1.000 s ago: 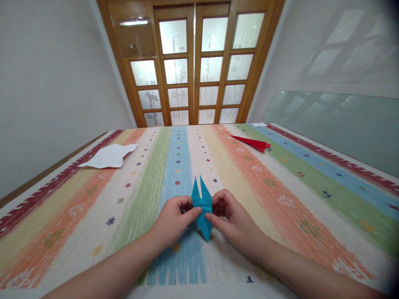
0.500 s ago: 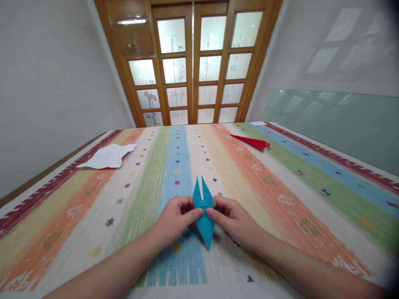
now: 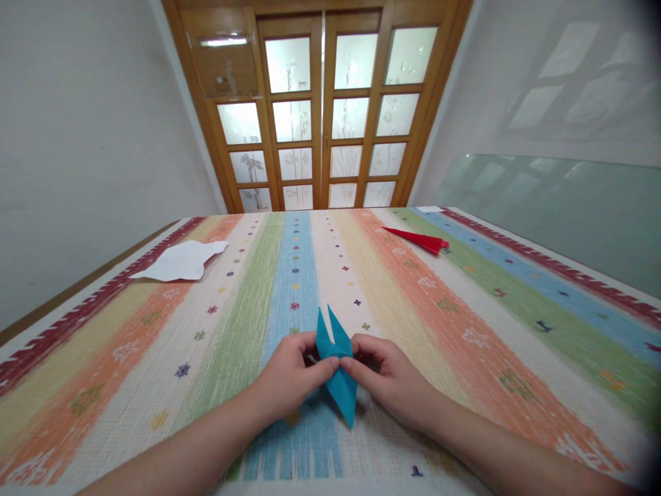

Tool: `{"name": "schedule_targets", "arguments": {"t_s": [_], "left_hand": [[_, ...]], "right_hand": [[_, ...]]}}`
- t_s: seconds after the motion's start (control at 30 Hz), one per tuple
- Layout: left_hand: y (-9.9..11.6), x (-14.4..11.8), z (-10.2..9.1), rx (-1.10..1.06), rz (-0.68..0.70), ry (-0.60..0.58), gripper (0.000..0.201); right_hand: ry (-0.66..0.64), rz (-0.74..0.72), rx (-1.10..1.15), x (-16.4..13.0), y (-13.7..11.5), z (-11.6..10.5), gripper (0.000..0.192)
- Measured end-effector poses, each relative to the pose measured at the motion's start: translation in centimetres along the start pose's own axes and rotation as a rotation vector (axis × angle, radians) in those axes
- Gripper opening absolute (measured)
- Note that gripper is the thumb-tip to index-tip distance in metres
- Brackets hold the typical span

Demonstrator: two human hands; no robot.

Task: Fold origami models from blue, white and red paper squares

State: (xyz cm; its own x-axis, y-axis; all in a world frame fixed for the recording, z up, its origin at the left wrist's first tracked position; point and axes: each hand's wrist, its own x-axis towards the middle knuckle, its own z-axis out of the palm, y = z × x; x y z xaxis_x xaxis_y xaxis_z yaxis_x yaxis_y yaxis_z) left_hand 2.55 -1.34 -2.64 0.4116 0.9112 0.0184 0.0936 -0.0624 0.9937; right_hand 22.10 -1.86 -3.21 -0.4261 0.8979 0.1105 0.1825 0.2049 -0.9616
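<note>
A blue folded paper piece (image 3: 341, 393) is between my hands, near the front edge of the table. Two narrow points split by a slit face away from me, and one wider point faces toward me, tilted slightly right. My left hand (image 3: 297, 368) pinches its left side, thumb on top at the middle. From the right, my right hand (image 3: 385, 372) grips it the same way, and the thumb tips almost meet. The fingers beneath the paper are partly hidden.
On the striped tablecloth (image 3: 232, 399), a torn-edged white paper (image 3: 178, 262) lies at the far left. A red folded paper (image 3: 417, 240) lies at the far right. Wooden doors (image 3: 323, 110) with glass panes stand beyond the table; a greenish glass panel (image 3: 558, 213) is at the right.
The blue paper has tilted a little, its far points leaning left and its near point shifting right. Both hands keep their pinch and appear slightly lower in view.
</note>
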Motion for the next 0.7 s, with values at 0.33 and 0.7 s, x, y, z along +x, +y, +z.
{"name": "schedule_targets", "arguments": {"t_s": [0.33,0.7], "left_hand": [[-0.29,0.23,-0.42,0.018,-0.036,0.079,0.022],[-0.17,-0.20,-0.36,0.000,-0.010,0.038,0.025]], "right_hand": [[0.083,0.008,0.161,0.14,0.13,-0.29,0.028],[0.017,0.030,0.139,-0.02,0.15,-0.21,0.023]]}}
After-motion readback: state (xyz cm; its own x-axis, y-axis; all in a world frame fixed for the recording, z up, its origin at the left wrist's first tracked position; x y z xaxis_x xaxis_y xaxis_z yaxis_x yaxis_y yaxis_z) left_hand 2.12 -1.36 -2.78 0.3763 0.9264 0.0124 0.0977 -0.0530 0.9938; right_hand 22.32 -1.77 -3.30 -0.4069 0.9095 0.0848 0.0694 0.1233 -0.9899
